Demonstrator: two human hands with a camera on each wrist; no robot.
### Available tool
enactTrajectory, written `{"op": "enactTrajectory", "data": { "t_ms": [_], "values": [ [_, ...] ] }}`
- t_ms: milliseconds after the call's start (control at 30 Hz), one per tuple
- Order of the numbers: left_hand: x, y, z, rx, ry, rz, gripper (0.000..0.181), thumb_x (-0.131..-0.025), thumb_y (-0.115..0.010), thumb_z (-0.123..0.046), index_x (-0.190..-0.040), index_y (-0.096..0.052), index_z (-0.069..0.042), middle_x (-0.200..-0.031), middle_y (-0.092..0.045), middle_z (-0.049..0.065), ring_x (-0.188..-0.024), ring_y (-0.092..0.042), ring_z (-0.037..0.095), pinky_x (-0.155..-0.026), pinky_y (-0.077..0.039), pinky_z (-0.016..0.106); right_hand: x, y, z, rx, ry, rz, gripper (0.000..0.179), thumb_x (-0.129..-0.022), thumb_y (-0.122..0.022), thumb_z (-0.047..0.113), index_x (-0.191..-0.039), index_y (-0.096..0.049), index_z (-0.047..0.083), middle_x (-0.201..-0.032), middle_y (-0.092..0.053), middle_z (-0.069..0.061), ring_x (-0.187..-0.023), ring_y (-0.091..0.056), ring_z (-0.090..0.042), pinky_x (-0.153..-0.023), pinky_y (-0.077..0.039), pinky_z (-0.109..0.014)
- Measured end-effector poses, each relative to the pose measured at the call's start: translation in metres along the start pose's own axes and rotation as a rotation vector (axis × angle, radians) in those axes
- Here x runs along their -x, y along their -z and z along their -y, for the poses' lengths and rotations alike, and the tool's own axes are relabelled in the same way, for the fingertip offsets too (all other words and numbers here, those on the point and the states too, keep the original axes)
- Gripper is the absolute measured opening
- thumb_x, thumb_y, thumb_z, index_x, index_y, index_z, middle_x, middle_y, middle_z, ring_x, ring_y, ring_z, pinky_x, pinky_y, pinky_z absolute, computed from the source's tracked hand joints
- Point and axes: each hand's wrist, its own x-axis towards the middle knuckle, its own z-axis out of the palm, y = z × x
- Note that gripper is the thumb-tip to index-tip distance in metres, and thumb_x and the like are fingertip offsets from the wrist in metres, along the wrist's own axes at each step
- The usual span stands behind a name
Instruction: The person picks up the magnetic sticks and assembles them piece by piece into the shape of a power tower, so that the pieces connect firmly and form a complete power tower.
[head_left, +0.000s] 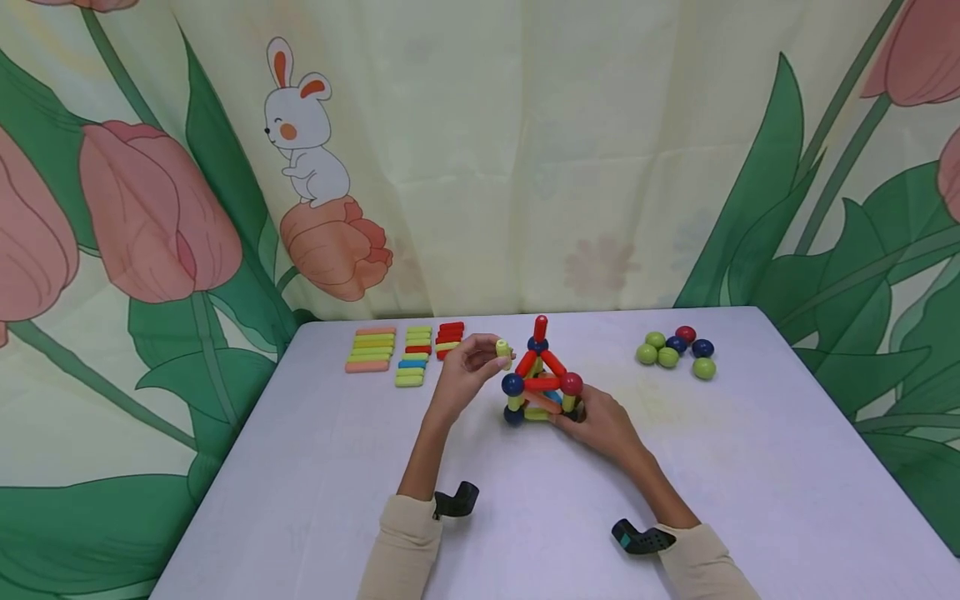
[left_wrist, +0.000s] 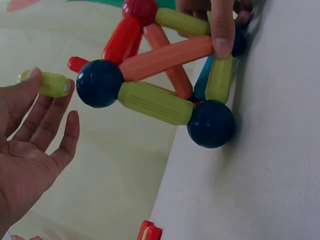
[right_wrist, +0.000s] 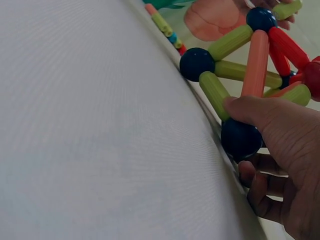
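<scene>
A frame of coloured rods and balls stands on the table, with a red rod upright at its top. My right hand grips its lower right corner; in the right wrist view the thumb presses on a green rod beside a dark blue ball. Left of the frame, my left hand pinches a short yellow-green rod between thumb and fingers. That rod is near a dark blue ball of the frame, with a small gap visible in the left wrist view.
Loose rods lie in rows at the back left: long orange and green ones, short mixed ones and red ones. Several green, blue and red balls sit at the back right. A printed curtain hangs behind the white table.
</scene>
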Motion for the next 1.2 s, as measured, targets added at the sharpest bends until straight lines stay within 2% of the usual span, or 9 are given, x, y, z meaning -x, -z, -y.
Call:
{"op": "enactTrajectory", "data": {
  "t_ms": [167, 333, 500, 800, 900, 1000, 1100, 1200],
  "values": [
    [0.002, -0.004, -0.003, -0.061, -0.057, 0.020, 0.029, -0.091, -0.069, -0.014, -0.117, -0.062, -0.007, -0.112, -0.069, 0.013, -0.105, -0.067, 0.021, -0.092, -0.054, 0.028, 0.000, -0.001, 0.002, -0.003, 0.004, -0.024, 0.056, -0.078, -0.080, 0.041, -0.117, -0.059, 0.005, -0.071, -0.051, -0.002, -0.068, -0.050, -0.017, -0.056, -0.040, -0.028],
    [0.002, -0.007, 0.001, -0.151, -0.057, 0.029, 0.029, -0.092, -0.069, -0.017, -0.119, -0.062, -0.008, -0.113, -0.068, 0.012, -0.108, -0.066, 0.024, -0.096, -0.053, 0.036, 0.000, -0.002, 0.002, 0.013, -0.003, -0.029, 0.062, -0.078, -0.080, 0.040, -0.122, -0.057, 0.004, -0.075, -0.053, -0.003, -0.071, -0.049, -0.017, -0.057, -0.040, -0.028],
    [0.003, -0.007, 0.003, -0.159, -0.033, 0.043, 0.030, -0.092, -0.068, -0.018, -0.120, -0.061, -0.010, -0.116, -0.067, 0.009, -0.110, -0.066, 0.023, -0.094, -0.054, 0.032, -0.001, -0.003, 0.002, 0.023, -0.008, -0.026, 0.064, -0.078, -0.080, 0.041, -0.125, -0.056, 0.004, -0.077, -0.055, -0.003, -0.072, -0.050, -0.017, -0.058, -0.040, -0.028],
    [0.006, -0.004, 0.004, -0.177, -0.063, 0.047, 0.033, -0.095, -0.065, -0.024, -0.126, -0.060, -0.014, -0.121, -0.066, 0.007, -0.112, -0.064, 0.021, -0.095, -0.053, 0.034, 0.000, -0.004, 0.002, 0.022, -0.002, -0.037, 0.062, -0.078, -0.080, 0.040, -0.123, -0.056, 0.004, -0.075, -0.053, -0.003, -0.071, -0.049, -0.017, -0.056, -0.039, -0.028],
    [0.006, 0.002, 0.005, -0.201, -0.050, -0.002, 0.032, -0.097, -0.061, -0.031, -0.125, -0.061, -0.016, -0.119, -0.067, 0.005, -0.112, -0.064, 0.019, -0.094, -0.054, 0.034, 0.001, -0.005, 0.002, 0.020, 0.012, -0.055, 0.063, -0.078, -0.080, 0.039, -0.123, -0.056, 0.004, -0.074, -0.051, -0.002, -0.069, -0.049, -0.017, -0.055, -0.039, -0.027],
    [0.007, 0.011, 0.008, -0.270, -0.011, -0.094, 0.029, -0.097, -0.060, -0.034, -0.119, -0.065, -0.016, -0.112, -0.070, 0.003, -0.106, -0.066, 0.018, -0.089, -0.055, 0.032, 0.000, -0.006, 0.002, 0.015, 0.032, -0.082, 0.064, -0.078, -0.080, 0.039, -0.125, -0.055, 0.004, -0.072, -0.050, -0.003, -0.068, -0.049, -0.017, -0.053, -0.038, -0.028],
    [0.008, 0.024, 0.014, -0.362, 0.039, -0.200, 0.023, -0.097, -0.062, -0.029, -0.113, -0.067, -0.014, -0.105, -0.071, 0.003, -0.099, -0.066, 0.018, -0.084, -0.055, 0.033, 0.000, -0.007, 0.002, 0.019, 0.033, -0.090, 0.062, -0.079, -0.080, 0.038, -0.124, -0.055, 0.003, -0.074, -0.051, -0.003, -0.069, -0.049, -0.017, -0.054, -0.039, -0.027],
    [0.012, 0.038, 0.022, -0.457, 0.092, -0.285, 0.018, -0.095, -0.065, -0.022, -0.110, -0.068, -0.012, -0.103, -0.071, 0.005, -0.097, -0.065, 0.021, -0.082, -0.056, 0.035, 0.000, -0.007, 0.003, 0.031, 0.016, -0.072, 0.054, -0.080, -0.078, 0.037, -0.114, -0.056, 0.003, -0.075, -0.052, -0.003, -0.068, -0.049, -0.016, -0.055, -0.039, -0.027]
  ]
}}
